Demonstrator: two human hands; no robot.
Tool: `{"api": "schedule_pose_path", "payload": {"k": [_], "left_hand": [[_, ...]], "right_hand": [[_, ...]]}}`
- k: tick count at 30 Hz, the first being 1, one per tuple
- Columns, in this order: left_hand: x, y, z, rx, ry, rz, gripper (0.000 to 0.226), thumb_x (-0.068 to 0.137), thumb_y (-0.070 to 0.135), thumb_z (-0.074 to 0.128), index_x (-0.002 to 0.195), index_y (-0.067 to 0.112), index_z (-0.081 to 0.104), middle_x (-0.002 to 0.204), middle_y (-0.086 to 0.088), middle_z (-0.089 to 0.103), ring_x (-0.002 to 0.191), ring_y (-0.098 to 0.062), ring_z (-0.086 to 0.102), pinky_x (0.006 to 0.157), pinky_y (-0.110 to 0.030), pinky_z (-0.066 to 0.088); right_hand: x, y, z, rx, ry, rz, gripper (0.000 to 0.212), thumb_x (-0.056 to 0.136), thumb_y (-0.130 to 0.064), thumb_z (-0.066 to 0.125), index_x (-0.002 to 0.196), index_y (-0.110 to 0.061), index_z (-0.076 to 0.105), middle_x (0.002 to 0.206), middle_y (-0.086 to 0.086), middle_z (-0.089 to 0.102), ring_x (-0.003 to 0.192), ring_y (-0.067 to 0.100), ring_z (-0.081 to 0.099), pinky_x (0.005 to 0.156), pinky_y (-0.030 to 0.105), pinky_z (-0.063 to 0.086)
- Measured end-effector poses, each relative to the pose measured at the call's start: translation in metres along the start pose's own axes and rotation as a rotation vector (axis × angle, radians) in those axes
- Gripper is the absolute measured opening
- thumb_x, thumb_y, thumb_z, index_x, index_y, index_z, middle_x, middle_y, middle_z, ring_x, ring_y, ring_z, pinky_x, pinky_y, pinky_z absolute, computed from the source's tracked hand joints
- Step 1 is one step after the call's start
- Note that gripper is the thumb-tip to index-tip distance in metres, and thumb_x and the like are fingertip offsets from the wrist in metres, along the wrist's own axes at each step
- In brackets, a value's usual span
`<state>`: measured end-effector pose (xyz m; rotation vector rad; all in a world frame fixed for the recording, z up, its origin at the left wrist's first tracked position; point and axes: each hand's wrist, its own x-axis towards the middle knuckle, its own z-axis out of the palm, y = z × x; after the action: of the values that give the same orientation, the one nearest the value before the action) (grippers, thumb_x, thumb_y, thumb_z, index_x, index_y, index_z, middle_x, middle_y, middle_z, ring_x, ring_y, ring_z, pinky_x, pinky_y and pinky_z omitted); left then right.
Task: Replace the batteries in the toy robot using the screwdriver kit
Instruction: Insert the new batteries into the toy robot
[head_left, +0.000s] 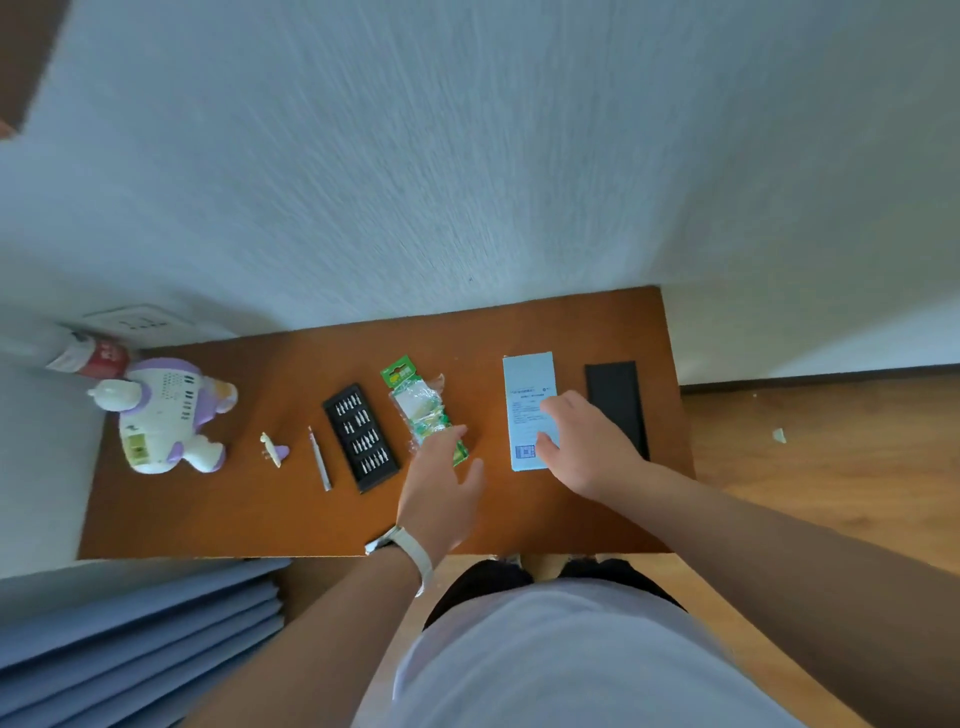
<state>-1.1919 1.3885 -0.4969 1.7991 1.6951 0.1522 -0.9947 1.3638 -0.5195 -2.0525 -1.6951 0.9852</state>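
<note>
Status: kit is unpacked. Bit tray (361, 438) and driver (319, 460) lie in the middle of the table (208, 519), white sleeve (522, 384) and black lid (616, 408) toward its right edge. Toy robot (161, 415) lies at the far left corner. The small purple-cream piece (274, 451) next to it looks like the battery cover, so the hatch is probably off. Battery pack (415, 402) sits between tray and sleeve, plastic crumpled; can't tell if cells are out. My left hand (441, 483) is flat, fingertips at the pack, holding nothing. My right hand (587, 441) rests loosely on the sleeve, no grip. Likely left: swap cells, refit cover, screw down.
</note>
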Motion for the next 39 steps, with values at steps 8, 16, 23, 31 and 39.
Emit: {"api": "schedule_pose_path", "payload": {"k": [8,16,23,31,39], "left_hand": [[0.003,-0.042,-0.014,0.173,0.046,-0.025,0.049,0.096,0.035,0.061,0.143,0.024,0.051,0.144,0.004,0.054,0.132,-0.015,0.049,0.106,-0.037,0.048],[0.024,-0.055,-0.010,0.326,-0.008,0.079,0.057,0.095,0.042,0.061,0.148,0.025,0.045,0.147,-0.002,0.048,0.133,-0.021,0.046,0.107,-0.037,0.045],[0.022,-0.064,-0.020,0.380,-0.079,0.159,0.058,0.097,0.040,0.058,0.150,0.023,0.041,0.154,-0.005,0.043,0.136,-0.023,0.046,0.108,-0.040,0.047],[0.025,-0.066,-0.025,0.270,-0.146,0.196,0.054,0.099,0.024,0.054,0.150,0.013,0.042,0.162,-0.007,0.033,0.126,-0.019,0.057,0.099,-0.026,0.051],[0.025,-0.070,-0.025,0.253,-0.151,0.223,0.054,0.099,0.018,0.053,0.151,0.011,0.041,0.164,-0.009,0.028,0.129,-0.020,0.057,0.100,-0.025,0.050]], "right_hand": [[0.011,-0.018,0.009,-0.060,-0.067,-0.114,0.028,0.098,-0.031,0.055,0.124,-0.021,0.051,0.128,-0.001,0.056,0.122,0.019,0.051,0.074,0.023,0.052],[0.041,-0.052,0.025,-0.105,-0.104,-0.162,0.032,0.100,-0.023,0.050,0.129,-0.015,0.058,0.121,0.002,0.059,0.111,0.020,0.057,0.093,0.031,0.046],[0.080,-0.078,0.039,-0.179,-0.188,-0.120,0.021,0.098,-0.016,0.046,0.112,-0.013,0.061,0.104,0.003,0.054,0.092,0.022,0.056,0.077,0.035,0.047],[0.108,-0.091,0.044,-0.172,-0.317,-0.163,0.022,0.097,-0.018,0.053,0.116,-0.027,0.059,0.096,-0.002,0.051,0.079,0.018,0.056,0.071,0.036,0.054],[0.120,-0.093,0.045,-0.255,-0.400,-0.226,0.019,0.098,-0.024,0.054,0.115,-0.021,0.062,0.099,0.002,0.051,0.080,0.018,0.055,0.069,0.034,0.051]]}}
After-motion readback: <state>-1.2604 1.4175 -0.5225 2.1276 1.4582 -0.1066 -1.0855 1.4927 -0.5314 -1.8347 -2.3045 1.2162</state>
